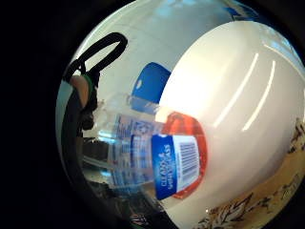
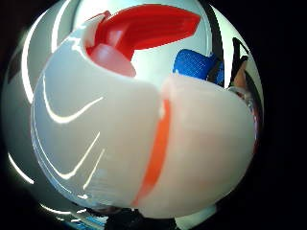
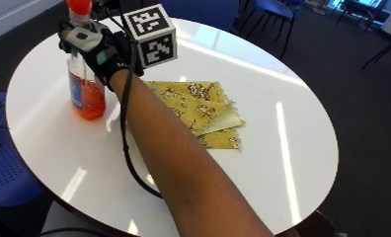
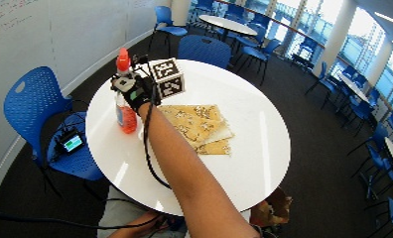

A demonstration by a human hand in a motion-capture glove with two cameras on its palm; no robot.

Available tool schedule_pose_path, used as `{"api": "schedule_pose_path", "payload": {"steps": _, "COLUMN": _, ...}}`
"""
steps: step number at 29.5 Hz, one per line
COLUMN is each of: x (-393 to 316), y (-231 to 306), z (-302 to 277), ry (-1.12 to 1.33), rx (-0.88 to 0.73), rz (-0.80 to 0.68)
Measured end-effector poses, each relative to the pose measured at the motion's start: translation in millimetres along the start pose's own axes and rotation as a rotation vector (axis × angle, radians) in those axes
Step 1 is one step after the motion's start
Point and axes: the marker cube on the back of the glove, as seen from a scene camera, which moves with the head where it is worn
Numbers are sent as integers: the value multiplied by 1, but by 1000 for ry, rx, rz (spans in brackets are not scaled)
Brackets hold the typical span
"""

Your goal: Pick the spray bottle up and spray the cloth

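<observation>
A clear spray bottle (image 3: 87,96) with red liquid, a blue label and a red top stands upright near the left edge of the round white table (image 3: 281,98). My gloved right hand (image 3: 106,54) is wrapped around its neck, just under the spray head. In the little finger side palm view the bottle's labelled body (image 1: 157,157) runs down to the tabletop. The thumb side palm view is filled by the white spray head and its red trigger (image 2: 144,28). A folded yellow patterned cloth (image 3: 195,108) lies flat at the table's middle, to the right of the bottle and partly under my forearm.
A blue chair (image 4: 34,106) stands left of the table with a small lit device (image 4: 71,144) on its seat. Another blue chair (image 4: 203,49) is tucked in at the far side. More tables and chairs fill the room behind.
</observation>
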Motion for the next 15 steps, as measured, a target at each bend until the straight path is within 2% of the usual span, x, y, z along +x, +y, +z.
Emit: {"api": "schedule_pose_path", "payload": {"steps": 15, "x": -24, "y": -13, "z": -10, "ry": 31, "rx": 35, "rz": -17}}
